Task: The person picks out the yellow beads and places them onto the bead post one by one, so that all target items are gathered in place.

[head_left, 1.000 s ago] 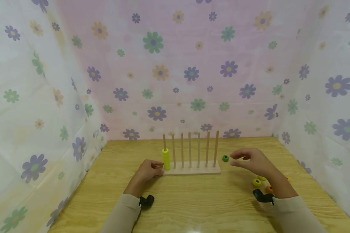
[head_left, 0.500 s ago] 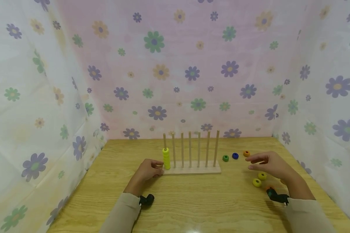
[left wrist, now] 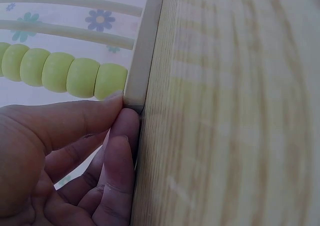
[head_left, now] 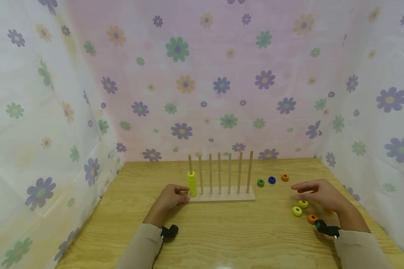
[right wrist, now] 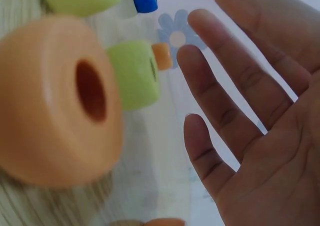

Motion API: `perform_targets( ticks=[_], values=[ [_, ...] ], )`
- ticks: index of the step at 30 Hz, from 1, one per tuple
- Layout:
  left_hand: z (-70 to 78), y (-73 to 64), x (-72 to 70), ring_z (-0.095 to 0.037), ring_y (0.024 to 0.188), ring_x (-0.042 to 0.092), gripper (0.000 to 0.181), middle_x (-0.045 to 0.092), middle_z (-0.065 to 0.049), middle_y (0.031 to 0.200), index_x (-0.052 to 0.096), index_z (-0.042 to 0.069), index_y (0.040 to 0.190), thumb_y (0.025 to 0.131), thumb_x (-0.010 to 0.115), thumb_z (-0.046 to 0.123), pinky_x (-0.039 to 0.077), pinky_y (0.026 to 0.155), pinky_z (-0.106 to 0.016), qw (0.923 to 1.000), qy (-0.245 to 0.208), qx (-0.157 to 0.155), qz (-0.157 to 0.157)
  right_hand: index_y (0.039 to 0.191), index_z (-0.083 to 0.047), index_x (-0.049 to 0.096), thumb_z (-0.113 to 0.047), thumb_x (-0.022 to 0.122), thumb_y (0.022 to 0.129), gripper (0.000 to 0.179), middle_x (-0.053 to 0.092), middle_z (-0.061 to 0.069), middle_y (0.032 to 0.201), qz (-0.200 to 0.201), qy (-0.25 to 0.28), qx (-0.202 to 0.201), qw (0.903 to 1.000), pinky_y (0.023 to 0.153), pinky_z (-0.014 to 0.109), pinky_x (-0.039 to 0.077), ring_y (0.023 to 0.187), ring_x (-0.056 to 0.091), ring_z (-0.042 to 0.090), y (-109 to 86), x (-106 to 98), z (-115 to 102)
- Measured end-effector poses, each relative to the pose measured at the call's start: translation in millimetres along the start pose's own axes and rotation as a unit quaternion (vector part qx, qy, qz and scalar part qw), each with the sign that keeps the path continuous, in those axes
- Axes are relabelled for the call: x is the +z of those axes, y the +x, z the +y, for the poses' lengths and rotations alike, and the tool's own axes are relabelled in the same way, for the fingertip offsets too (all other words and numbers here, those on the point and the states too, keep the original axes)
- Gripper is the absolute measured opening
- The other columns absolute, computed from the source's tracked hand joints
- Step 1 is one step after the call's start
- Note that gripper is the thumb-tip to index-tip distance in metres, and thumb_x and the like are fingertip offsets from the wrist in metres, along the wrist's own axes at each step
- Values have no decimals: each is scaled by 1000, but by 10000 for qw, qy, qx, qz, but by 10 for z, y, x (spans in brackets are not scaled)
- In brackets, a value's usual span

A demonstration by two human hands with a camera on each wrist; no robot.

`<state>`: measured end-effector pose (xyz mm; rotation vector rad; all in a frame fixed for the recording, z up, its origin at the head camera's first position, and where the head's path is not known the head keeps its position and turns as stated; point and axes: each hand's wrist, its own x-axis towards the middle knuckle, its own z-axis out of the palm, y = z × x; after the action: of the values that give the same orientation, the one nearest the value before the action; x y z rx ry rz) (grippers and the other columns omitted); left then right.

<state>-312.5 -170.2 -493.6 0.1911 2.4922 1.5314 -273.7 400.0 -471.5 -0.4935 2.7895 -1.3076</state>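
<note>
A wooden peg rack (head_left: 222,196) with several upright pegs stands mid-table. A stack of yellow beads (head_left: 192,184) fills the lower part of its leftmost peg. My left hand (head_left: 171,196) holds the left end of the rack's base, thumb and curled fingers at its corner, as the left wrist view shows up close. My right hand (head_left: 323,194) hovers with fingers spread and nothing in it, above two yellow beads (head_left: 297,211). An orange bead (right wrist: 45,106) looms large in the right wrist view; another orange bead (head_left: 328,210) is partly covered by my right hand.
Right of the rack lie a green bead (head_left: 260,183), a blue bead (head_left: 272,180) and an orange bead (head_left: 284,177) in a row. A flowered cloth (head_left: 208,74) encloses the wooden table (head_left: 222,235) at the back and both sides.
My right hand has drawn away to the right from near the green bead, uncovering the blue bead and the orange bead in the row. My left hand keeps its place on the rack.
</note>
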Motion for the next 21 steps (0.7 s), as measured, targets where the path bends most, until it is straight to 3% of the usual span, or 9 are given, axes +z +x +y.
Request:
perform_targets(
  ticks=[7,15,21],
  values=[
    [15,18,-30,-17,81,74,41,76,-9,101,70,4,132,92,78,10,63,73,-33,9998,169,21,42,129,-11,74,-26,78,94,39,70,16,130,-38,-336,195,9992,77,25,58,102,67,3,-16,-34,44],
    [-11,9,-1,-19,79,74,42,76,-9,98,70,1,132,92,79,9,63,71,-35,9999,79,107,30,127,-11,75,-29,80,93,39,75,11,122,-387,-453,465,9971,82,22,55,107,70,17,-35,-41,96],
    [-4,4,8,-16,80,74,40,75,-9,100,71,3,132,93,78,9,63,73,-33,9999,160,46,33,128,-10,74,-29,81,91,41,74,11,124,-682,-373,424,9961,82,21,55,104,69,8,-42,-39,172]
  ],
)
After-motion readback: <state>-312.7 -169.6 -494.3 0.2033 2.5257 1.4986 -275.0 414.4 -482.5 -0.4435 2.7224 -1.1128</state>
